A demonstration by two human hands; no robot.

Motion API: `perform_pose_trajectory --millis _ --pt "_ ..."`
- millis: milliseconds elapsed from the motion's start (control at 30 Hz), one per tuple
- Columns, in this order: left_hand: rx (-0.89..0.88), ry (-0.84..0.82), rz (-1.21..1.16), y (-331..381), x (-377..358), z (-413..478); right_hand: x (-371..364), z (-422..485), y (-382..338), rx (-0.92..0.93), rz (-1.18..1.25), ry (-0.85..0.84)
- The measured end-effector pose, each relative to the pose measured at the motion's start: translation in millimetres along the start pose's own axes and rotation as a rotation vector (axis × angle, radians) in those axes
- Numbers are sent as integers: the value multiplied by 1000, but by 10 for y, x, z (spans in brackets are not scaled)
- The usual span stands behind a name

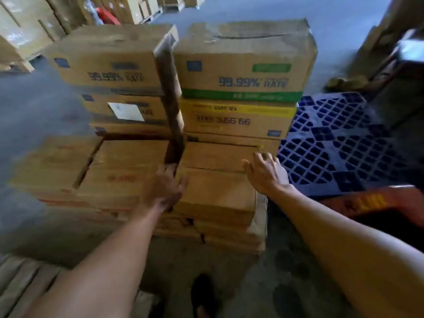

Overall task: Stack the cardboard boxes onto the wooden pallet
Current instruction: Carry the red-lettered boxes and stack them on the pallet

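The left hand (165,187), smeared by motion at the left edge of the near box (215,191), cannot be judged gripping or not. The right hand (263,172) is laid, fingers spread, on that box's far right corner. The wooden pallet (20,281) is cut off at bottom left. A grey concrete floor (39,115) and a blue plastic pallet (332,145) are seen beside the stacks (241,76).

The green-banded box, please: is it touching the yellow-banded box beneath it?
Touching. The head view shows the green-banded box resting directly on the yellow-banded box, green band meeting yellow band along the whole front edge, no gap.
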State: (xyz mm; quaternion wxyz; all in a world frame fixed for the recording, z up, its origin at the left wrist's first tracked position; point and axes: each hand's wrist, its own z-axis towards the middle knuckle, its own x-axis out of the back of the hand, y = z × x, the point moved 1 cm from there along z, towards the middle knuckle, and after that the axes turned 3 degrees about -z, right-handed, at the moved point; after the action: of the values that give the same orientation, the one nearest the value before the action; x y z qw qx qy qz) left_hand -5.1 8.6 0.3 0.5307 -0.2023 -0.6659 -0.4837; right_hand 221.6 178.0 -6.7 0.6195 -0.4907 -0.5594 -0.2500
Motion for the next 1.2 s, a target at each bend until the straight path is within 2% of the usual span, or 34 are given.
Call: perform_pose_trajectory --millis 133,267,367,500,567,700,767,867,1200 --pt "-2 -176 46 -515 -516 339 -780 26 148 -206 -21 -143" --pt "58 -291 -19 -946 -1024 652 -1326 33 256 -405 47 -228" --pt "177 -310 -103 -1138 -1276 757 -1590 31 301 -491 104 -287" --pt "168 -262 -216 -1351 -1494 809 -1763 105 337 -556 246 -232" --pt "292 -250 -294 -1446 -1589 862 -1846 147 357 -597 309 -186" --pt "556 -332 -551 -1592 -1724 876 -1956 195 386 -741 500 -166" --pt "672 -373 -738 -1647 -1767 865 -1989 182 407 -753 586 -170" --pt "747 -395 -920 -1652 -1800 855 -1972 164 411 -751 675 -166" --pt "699 -342 -1100 -1403 -1274 621 -1344 -97 313 -643 849 -108"
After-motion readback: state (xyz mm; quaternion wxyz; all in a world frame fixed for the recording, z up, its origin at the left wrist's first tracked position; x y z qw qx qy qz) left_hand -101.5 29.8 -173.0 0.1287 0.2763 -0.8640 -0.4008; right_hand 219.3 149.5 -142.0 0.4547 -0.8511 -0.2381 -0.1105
